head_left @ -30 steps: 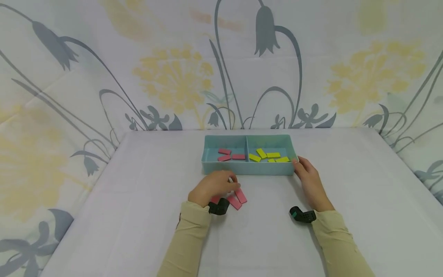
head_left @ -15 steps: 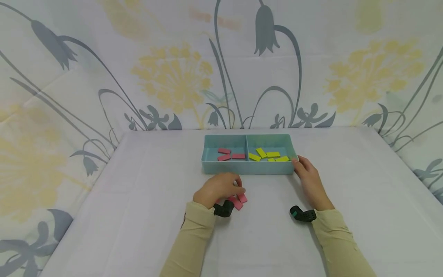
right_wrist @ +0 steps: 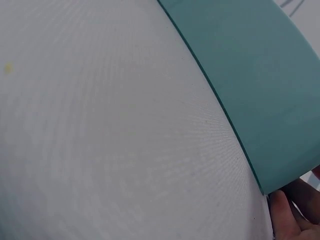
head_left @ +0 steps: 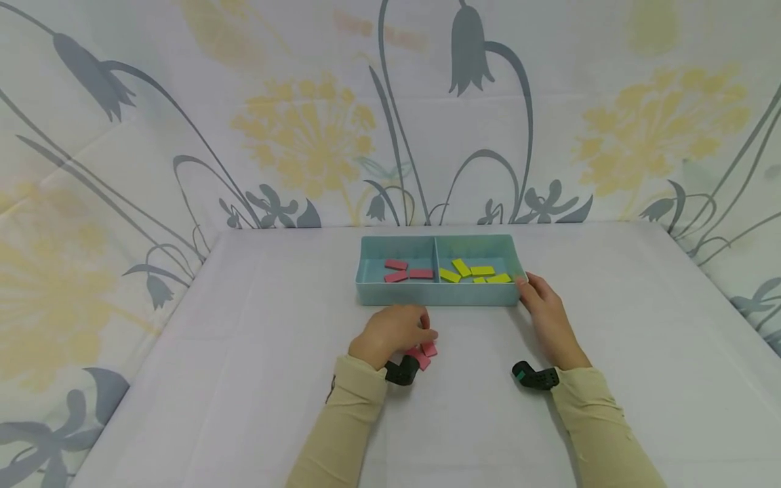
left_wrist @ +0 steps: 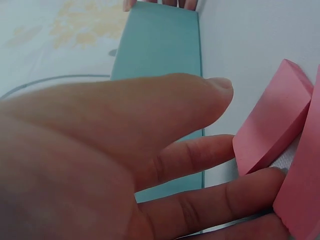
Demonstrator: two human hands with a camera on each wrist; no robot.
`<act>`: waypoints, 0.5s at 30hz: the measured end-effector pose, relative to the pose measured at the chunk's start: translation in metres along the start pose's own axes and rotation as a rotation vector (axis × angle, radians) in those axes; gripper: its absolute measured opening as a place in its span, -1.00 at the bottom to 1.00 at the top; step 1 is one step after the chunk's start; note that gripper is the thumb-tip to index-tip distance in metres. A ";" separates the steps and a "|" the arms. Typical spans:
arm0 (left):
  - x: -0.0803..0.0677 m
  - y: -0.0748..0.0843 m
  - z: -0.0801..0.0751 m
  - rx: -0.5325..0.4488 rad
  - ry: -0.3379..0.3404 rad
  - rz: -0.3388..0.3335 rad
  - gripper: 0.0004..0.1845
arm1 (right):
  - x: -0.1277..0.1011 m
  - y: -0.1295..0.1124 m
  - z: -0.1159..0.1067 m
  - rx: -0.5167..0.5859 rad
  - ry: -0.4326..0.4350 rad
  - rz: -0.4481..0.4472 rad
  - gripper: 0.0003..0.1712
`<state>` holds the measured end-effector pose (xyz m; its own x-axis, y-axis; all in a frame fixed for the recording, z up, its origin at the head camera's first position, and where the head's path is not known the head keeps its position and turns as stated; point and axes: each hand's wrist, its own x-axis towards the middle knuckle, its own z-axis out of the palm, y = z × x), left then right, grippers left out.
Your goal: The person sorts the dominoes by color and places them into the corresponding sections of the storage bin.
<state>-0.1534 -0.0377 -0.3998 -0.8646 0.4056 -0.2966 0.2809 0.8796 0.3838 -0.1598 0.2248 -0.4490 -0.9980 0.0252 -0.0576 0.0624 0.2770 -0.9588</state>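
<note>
A light-blue two-compartment box (head_left: 427,295) stands at the middle of the table. My left hand (head_left: 390,332) is over the cloth just in front of it. In the left wrist view, its fingers reach forward and touch the edges of a pink block (left_wrist: 275,117) and a second pink slab (left_wrist: 304,180), while the thumb stays apart from them. My right hand (head_left: 549,322) holds the box by its front right corner; in the right wrist view, its fingers (right_wrist: 284,212) lie against that corner. Part of the loose pink blocks is hidden beneath the left hand.
Several pink blocks (head_left: 421,274) lie in the box's left compartment and several yellow blocks (head_left: 482,271) in the right one. A white cloth (head_left: 244,379) covers the table. Behind it hangs a flower-patterned curtain (head_left: 305,122).
My left hand has shifted slightly right and nearer to me over the loose pink blocks, covering more of them. My right hand stays at the box's corner.
</note>
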 end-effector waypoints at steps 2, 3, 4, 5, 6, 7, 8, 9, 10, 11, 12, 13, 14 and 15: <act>0.000 0.002 0.000 0.013 0.003 -0.003 -0.78 | 0.000 0.001 0.000 0.003 -0.001 0.003 -0.18; -0.001 0.003 0.000 0.018 0.006 -0.007 -0.78 | 0.000 0.001 0.000 0.002 0.002 0.004 -0.18; -0.001 0.004 0.000 0.023 0.008 -0.013 -0.78 | 0.000 0.001 0.000 0.001 0.004 0.004 -0.18; -0.002 0.005 0.000 0.028 0.010 -0.016 -0.78 | -0.001 0.001 0.000 0.001 0.004 0.004 -0.18; -0.003 0.006 0.000 0.033 0.012 -0.020 -0.77 | -0.001 0.000 0.000 0.001 0.003 0.005 -0.17; -0.003 0.007 0.000 0.039 0.016 -0.024 -0.77 | -0.001 0.000 0.000 0.000 0.002 0.004 -0.17; -0.003 0.007 0.000 0.042 0.019 -0.028 -0.77 | -0.001 0.000 0.000 0.001 0.002 0.003 -0.17; -0.003 0.008 0.000 0.049 0.024 -0.032 -0.78 | -0.002 -0.001 0.000 0.000 0.003 0.003 -0.16; -0.003 0.008 0.000 0.054 0.024 -0.035 -0.77 | -0.002 -0.001 0.000 0.000 0.001 0.005 -0.16; -0.004 0.009 0.001 0.060 0.028 -0.039 -0.77 | -0.001 -0.001 0.000 0.000 0.001 0.005 -0.16; -0.003 0.009 0.001 0.065 0.030 -0.043 -0.77 | -0.001 -0.001 0.001 0.001 0.002 0.007 -0.16; -0.003 0.009 0.002 0.070 0.032 -0.047 -0.77 | -0.001 -0.001 0.001 0.003 0.005 0.009 -0.17; -0.003 0.010 0.002 0.073 0.034 -0.051 -0.76 | 0.000 -0.001 0.001 0.004 0.007 0.010 -0.17; -0.003 0.010 0.003 0.077 0.034 -0.055 -0.76 | 0.000 -0.001 0.001 0.007 0.009 0.010 -0.17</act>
<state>-0.1467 -0.0293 -0.3977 -0.8930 0.3483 -0.2849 0.2624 0.9174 0.2992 -0.1598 0.2237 -0.4486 -0.9972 0.0366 -0.0645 0.0720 0.2700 -0.9602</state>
